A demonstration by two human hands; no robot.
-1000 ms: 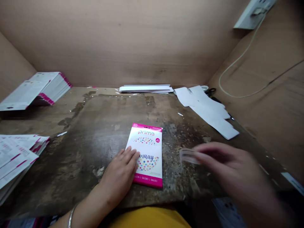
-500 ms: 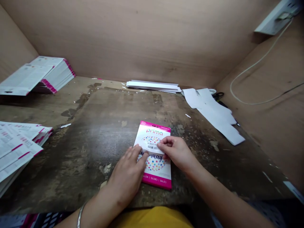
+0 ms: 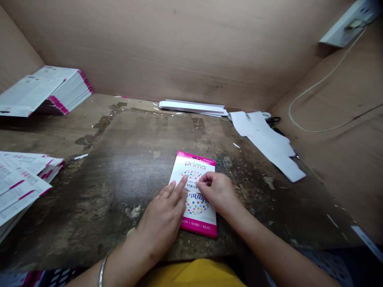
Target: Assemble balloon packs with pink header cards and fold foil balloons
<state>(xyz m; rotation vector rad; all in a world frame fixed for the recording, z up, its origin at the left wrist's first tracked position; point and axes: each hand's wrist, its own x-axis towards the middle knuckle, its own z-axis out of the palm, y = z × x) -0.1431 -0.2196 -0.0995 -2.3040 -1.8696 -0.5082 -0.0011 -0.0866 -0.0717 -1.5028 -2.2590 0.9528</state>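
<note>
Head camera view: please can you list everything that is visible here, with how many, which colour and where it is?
Balloon packet: 1, white and pink, on the workbench in front of the person.
Barcode label: 1, white, on the packet.
Packet stacks: 2, white with pink edges, back left and front left.
Paper strips: small pile, white, at the back of the bench.
Paper offcuts: several, white, right side.
Scissors: 1, black, behind the offcuts.
Workbench: 1, dark, stained, under everything.
Walls: brown board, back and sides.
Cable: 1, cream, on the right wall.
Wall fitting: 1, white, upper right.
Yellow garment: 1, bottom edge.
Bangle: 1, silver, on the left wrist.
Left hand: 1, on the packet, forefinger at the label.
Right hand: 1, fingertips on the label.
</note>
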